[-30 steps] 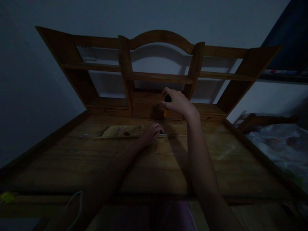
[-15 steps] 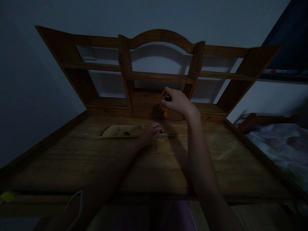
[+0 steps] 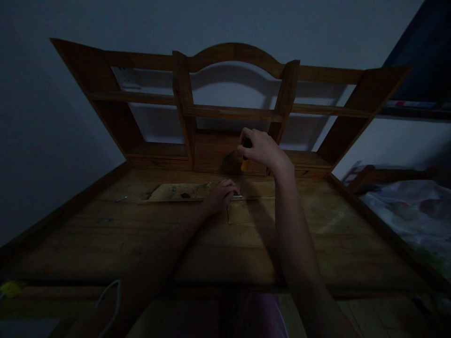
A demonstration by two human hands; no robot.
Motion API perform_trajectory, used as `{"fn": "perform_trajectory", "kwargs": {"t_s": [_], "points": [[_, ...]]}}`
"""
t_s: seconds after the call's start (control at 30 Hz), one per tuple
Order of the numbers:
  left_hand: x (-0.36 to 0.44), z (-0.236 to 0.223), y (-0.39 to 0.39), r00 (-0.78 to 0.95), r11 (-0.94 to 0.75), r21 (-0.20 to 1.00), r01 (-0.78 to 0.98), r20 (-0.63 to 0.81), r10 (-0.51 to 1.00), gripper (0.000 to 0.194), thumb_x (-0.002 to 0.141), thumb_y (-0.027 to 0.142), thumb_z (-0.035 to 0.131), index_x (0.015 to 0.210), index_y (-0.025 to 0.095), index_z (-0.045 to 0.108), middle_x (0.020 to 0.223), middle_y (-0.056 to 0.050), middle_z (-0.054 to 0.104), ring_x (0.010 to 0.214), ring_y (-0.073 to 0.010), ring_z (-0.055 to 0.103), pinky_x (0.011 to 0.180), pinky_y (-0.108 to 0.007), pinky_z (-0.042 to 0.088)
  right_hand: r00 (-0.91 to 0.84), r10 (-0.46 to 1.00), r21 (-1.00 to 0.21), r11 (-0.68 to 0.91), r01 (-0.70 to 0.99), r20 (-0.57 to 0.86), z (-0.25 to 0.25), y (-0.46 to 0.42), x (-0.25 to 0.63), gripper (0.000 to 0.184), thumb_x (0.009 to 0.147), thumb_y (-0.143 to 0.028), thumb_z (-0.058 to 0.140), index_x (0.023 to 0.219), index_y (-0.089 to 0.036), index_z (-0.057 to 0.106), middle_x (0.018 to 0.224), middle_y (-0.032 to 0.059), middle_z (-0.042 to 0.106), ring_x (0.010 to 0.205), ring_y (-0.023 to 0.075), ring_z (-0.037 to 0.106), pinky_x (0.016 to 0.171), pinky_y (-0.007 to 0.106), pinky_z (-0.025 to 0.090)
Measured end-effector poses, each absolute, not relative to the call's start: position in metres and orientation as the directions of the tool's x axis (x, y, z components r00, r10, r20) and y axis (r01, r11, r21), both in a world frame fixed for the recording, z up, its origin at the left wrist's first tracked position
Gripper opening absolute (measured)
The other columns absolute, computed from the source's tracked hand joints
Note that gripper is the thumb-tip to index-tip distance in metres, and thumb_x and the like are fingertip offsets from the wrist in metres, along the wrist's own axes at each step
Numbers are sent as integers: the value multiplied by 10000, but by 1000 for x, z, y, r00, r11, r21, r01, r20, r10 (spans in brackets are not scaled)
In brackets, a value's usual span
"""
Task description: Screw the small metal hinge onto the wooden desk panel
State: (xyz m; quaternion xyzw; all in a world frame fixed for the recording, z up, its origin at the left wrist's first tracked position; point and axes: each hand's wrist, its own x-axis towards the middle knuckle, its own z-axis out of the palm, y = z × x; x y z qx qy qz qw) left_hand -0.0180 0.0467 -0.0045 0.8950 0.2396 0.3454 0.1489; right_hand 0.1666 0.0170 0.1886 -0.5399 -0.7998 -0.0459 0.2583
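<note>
My right hand (image 3: 262, 149) is closed round the black and yellow handle of a screwdriver (image 3: 245, 164), which stands upright. Its thin shaft runs down to a small metal piece (image 3: 238, 196), perhaps a hinge, on a wooden board. Beside the tip, my left hand (image 3: 222, 193) has its fingers bent and pressed down at the metal piece; what they pinch, if anything, is hidden. A pale wooden strip (image 3: 169, 191) with a dark knot lies to the left of that hand on the wooden desk top (image 3: 141, 234).
Along the back of the desk rises a wooden shelf unit (image 3: 232, 111) with small drawers. A small metal object (image 3: 121, 199) lies at the left. White plastic-covered stuff (image 3: 408, 216) is off to the right. A pale cable (image 3: 118, 295) hangs at the front left.
My right hand has turned slightly on the screwdriver, and the handle shows at a slightly different angle. The left hand stays in place.
</note>
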Motion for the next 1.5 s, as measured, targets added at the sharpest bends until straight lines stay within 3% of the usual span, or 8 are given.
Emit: {"fn": "perform_trajectory", "kwargs": {"t_s": [0.13,0.33,0.57,0.63,0.77,1.03,1.2,1.5], "points": [[-18,-4,47,647,-842,428,329,547,531,304,946,96,424,961,208,707,1040,-62,651,1038,-207,612,954,-378,509,-299,825,-191,431,882,480,186,19,169,188,904,-291,557,1065,-215,618,1081,106,685,1048,285,636,928,448,465],[-18,-5,47,646,-850,419,319,560,519,293,948,94,430,962,198,704,1044,-69,648,1035,-214,608,948,-382,509,-269,828,-239,426,873,491,184,20,166,364,845,-305,567,1198,-216,573,1202,119,638,1095,303,620,966,469,464],[-18,-4,46,647,-849,424,315,559,519,306,946,90,426,960,203,711,1031,-66,654,1028,-209,615,943,-377,508,-207,861,-188,325,927,465,188,14,165,341,887,-445,573,1132,-210,608,1051,128,701,990,328,649,841,464,475],[-18,-4,46,645,-849,423,318,559,521,305,947,94,427,967,203,711,1032,-66,652,1029,-207,613,942,-372,508,-223,851,-175,341,924,476,188,14,166,279,906,-413,569,1095,-213,613,998,114,707,964,306,650,840,441,469],[-18,-6,47,639,-843,421,334,556,531,300,942,93,431,953,207,709,1026,-65,653,1033,-213,610,943,-379,510,-270,835,-194,401,895,479,187,17,168,240,871,-304,557,1095,-219,582,1071,108,691,993,284,632,878,429,458],[-18,-7,48,649,-854,416,313,562,512,288,965,103,431,970,191,705,1044,-74,651,1040,-213,609,951,-375,500,-253,839,-256,411,875,482,185,19,166,272,860,-350,558,1099,-221,550,1105,119,678,1000,290,620,888,445,459],[-18,-6,47,646,-848,421,321,558,521,297,963,95,425,958,202,702,1036,-61,652,1029,-208,612,941,-377,504,-272,831,-237,424,874,485,183,22,169,290,902,-371,575,1151,-225,553,1080,114,697,984,281,641,867,425,466],[-18,-6,48,646,-846,433,312,556,523,291,960,99,429,955,203,700,1037,-63,652,1037,-210,612,949,-382,505,-261,845,-236,403,884,467,188,15,164,288,855,-375,558,1086,-206,588,1109,137,706,1001,313,641,844,439,461]]}}
